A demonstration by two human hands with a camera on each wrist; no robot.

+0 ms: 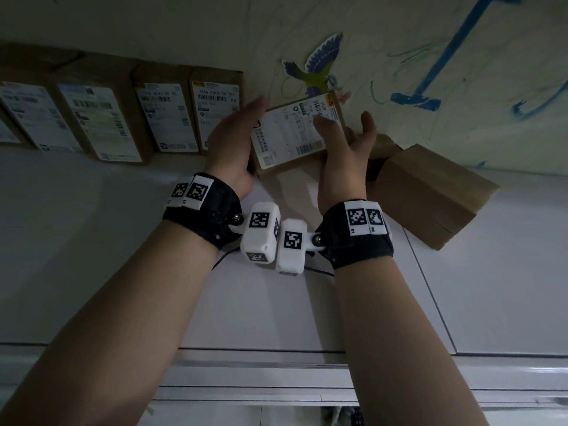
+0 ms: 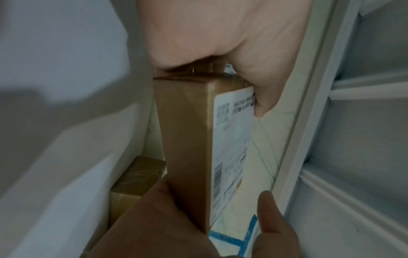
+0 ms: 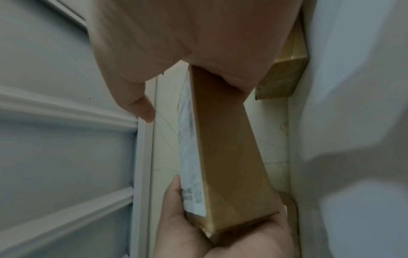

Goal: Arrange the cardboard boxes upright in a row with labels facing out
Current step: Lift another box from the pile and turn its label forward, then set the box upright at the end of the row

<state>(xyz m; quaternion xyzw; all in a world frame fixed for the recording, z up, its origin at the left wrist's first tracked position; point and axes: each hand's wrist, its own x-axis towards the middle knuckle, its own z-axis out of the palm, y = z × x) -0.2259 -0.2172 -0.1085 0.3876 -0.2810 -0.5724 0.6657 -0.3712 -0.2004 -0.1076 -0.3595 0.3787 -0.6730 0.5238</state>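
Note:
A brown cardboard box [image 1: 289, 136] with a white shipping label is held tilted between both hands, label toward me, just above the white surface. My left hand [image 1: 233, 139] grips its left end, thumb on the label [image 2: 234, 139] and fingers behind. My right hand [image 1: 344, 149] cups the right end, fingers behind and thumb [image 3: 141, 108] off the label. Left of it, several labelled boxes [image 1: 166, 115] stand upright in a row against the wall, labels out. The wrist views show the held box's plain brown side [image 3: 227, 157].
A plain brown box [image 1: 430, 192] lies on its side to the right, with a smaller brown box [image 1: 384, 146] behind my right hand. The wall [image 1: 461, 56] bears blue scribbles and a bird sticker [image 1: 319, 69]. The white surface's front edge [image 1: 261, 352] runs below my forearms.

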